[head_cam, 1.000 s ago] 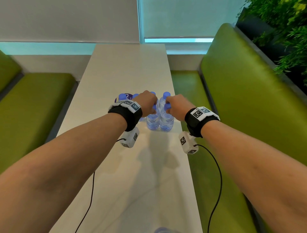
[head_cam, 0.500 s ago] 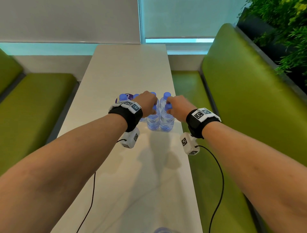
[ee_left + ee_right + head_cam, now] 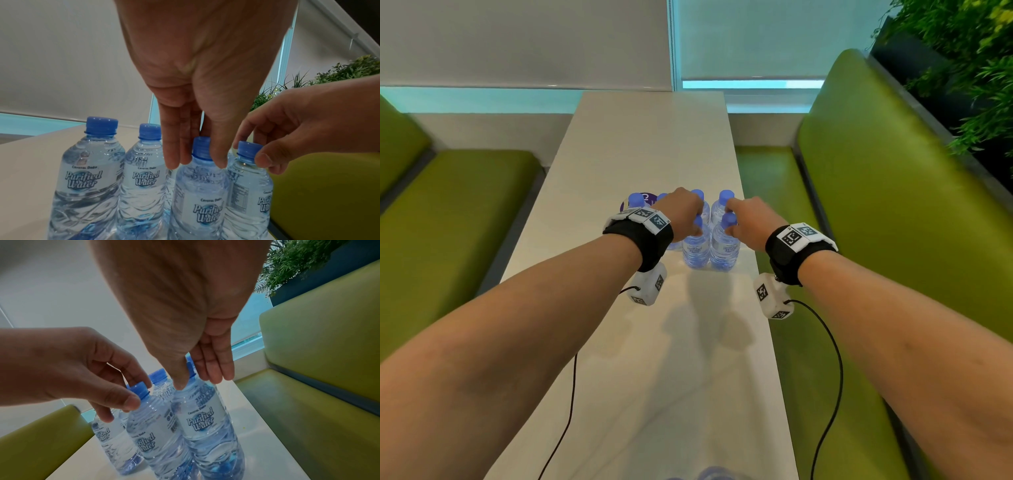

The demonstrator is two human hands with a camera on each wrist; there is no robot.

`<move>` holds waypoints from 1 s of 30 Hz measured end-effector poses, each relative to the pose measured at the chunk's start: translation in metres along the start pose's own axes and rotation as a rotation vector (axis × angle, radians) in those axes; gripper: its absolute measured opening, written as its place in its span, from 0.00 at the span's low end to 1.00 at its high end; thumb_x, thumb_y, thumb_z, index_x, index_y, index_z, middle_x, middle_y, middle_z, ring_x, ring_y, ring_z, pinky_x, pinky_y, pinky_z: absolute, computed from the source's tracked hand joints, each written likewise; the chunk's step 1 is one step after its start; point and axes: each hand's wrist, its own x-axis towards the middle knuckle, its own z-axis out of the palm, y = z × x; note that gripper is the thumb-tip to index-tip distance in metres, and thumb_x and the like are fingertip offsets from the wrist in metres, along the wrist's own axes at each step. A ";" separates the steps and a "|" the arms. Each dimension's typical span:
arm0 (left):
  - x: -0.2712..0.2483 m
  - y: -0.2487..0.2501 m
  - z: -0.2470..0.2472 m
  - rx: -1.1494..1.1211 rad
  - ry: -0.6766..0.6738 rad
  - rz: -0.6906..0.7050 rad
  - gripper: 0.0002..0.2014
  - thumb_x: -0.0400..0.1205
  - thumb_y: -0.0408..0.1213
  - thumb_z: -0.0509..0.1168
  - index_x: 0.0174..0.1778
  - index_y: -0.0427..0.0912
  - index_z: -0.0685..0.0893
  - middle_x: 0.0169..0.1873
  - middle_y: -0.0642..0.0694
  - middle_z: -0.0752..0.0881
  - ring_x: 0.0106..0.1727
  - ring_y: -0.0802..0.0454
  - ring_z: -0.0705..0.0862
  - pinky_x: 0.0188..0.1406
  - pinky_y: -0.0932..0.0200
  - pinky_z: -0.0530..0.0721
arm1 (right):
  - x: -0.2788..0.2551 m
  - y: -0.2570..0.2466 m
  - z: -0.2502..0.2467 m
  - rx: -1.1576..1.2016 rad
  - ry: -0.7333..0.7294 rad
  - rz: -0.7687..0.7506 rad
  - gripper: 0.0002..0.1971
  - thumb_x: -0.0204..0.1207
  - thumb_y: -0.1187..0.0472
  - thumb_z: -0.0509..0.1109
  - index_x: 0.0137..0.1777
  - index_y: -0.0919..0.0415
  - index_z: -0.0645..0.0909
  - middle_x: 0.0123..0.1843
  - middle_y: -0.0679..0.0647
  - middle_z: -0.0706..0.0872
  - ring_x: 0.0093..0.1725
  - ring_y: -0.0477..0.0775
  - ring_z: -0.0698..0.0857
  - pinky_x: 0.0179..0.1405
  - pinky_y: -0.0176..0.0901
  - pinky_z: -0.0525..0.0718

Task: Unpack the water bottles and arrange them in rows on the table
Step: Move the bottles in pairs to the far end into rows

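head view – each hand (image 3: pixel 681 216) (image 3: pixel 751 222) pinches a bottle cap (image 3: pixel 729 219); green benches (image 3: pixel 876 212) flank.

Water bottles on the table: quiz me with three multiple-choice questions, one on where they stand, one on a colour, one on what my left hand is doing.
1. Where do the water bottles stand?
A. on the green bench
B. on the floor
C. on the white table

2. What colour are the caps?
A. blue
B. red
C. white

3. What is the left hand doing?
A. lying flat on the table
B. pinching one bottle's cap with its fingers
C. hanging well away from the bottles

Answers:
1 C: the head view shows them upright on the tabletop.
2 A: every cap in view is blue.
3 B: the left wrist view shows thumb and fingers on either side of a cap.
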 end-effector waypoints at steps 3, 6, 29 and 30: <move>-0.001 -0.002 0.000 0.001 -0.007 -0.017 0.18 0.77 0.46 0.76 0.54 0.37 0.85 0.44 0.41 0.80 0.48 0.38 0.86 0.44 0.52 0.82 | -0.004 0.002 -0.003 0.020 -0.007 0.014 0.28 0.78 0.54 0.74 0.76 0.55 0.72 0.58 0.63 0.85 0.54 0.67 0.86 0.54 0.56 0.87; -0.010 -0.005 -0.005 -0.037 0.004 -0.025 0.28 0.75 0.50 0.77 0.68 0.41 0.81 0.54 0.40 0.85 0.54 0.40 0.85 0.55 0.47 0.85 | -0.013 0.002 -0.009 0.010 0.040 0.005 0.32 0.76 0.50 0.76 0.78 0.55 0.70 0.64 0.61 0.81 0.61 0.65 0.83 0.58 0.56 0.84; -0.382 0.060 0.019 -0.225 -0.288 0.024 0.25 0.73 0.58 0.77 0.66 0.59 0.85 0.54 0.58 0.86 0.45 0.64 0.86 0.53 0.59 0.86 | -0.308 -0.121 -0.001 -0.148 -0.527 -0.509 0.24 0.73 0.39 0.77 0.67 0.44 0.83 0.51 0.46 0.89 0.52 0.50 0.86 0.57 0.48 0.85; -0.387 0.065 0.029 -0.217 -0.305 0.040 0.24 0.74 0.57 0.77 0.66 0.60 0.85 0.55 0.58 0.86 0.43 0.66 0.85 0.53 0.59 0.85 | -0.316 -0.120 0.005 -0.176 -0.529 -0.513 0.24 0.73 0.41 0.77 0.67 0.45 0.83 0.51 0.47 0.89 0.53 0.51 0.85 0.57 0.49 0.85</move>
